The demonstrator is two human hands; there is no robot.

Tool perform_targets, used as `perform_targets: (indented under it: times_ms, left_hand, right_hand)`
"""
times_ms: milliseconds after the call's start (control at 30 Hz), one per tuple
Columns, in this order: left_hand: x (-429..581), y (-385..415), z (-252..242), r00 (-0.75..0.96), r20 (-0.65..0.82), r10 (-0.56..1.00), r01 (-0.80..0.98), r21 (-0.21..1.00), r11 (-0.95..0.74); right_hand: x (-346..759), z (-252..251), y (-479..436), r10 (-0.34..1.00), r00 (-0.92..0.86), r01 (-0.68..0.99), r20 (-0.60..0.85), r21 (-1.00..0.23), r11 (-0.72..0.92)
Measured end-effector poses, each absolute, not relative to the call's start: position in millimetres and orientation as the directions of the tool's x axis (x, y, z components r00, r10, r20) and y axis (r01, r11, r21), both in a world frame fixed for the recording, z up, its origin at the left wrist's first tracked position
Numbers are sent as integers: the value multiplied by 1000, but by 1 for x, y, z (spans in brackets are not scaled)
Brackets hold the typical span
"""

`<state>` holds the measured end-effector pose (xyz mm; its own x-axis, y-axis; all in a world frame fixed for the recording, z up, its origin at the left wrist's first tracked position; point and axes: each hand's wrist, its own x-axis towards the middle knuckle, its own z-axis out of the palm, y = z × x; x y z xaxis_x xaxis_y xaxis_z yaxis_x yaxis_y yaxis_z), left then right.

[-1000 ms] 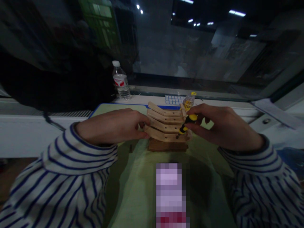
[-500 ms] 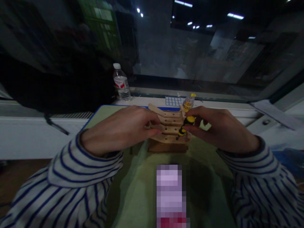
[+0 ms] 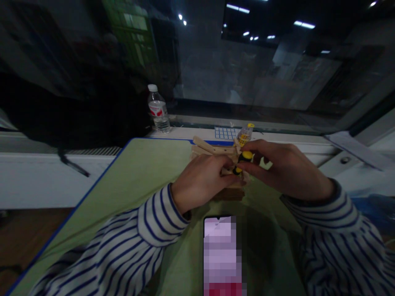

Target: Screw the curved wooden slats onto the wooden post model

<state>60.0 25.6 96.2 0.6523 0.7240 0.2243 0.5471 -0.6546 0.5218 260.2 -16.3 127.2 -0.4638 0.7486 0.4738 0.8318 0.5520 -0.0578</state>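
Right hand (image 3: 279,166) is pinching the screwdriver (image 3: 247,156), ideally square to the slats (image 3: 218,150); whether left hand (image 3: 200,177) is gripping, I can't tell.

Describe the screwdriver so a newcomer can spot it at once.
On the green table, find the wooden slats near the far edge. By their right end, the right hand grips the screwdriver. Its black handle with a yellow end sets it apart from the clear, yellow-capped bottle beyond it.
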Motion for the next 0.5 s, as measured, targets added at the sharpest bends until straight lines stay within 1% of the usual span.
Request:
perform_targets:
  times_ms: [133,333,500]
  left_hand:
    - [64,26,92,638,248,729,528,547,-649]
    - [67,26,89,643,235,729,536,542,-648]
    - [66,27,91,672,237,702,512,536,-671]
  right_hand:
    - [259,127,-16,745,-465,830,479,-57,555]
    - [260,126,-16,755,-462,834,466,-63,549]
    - [259,127,-15,726,-483,808,489,-69,585]
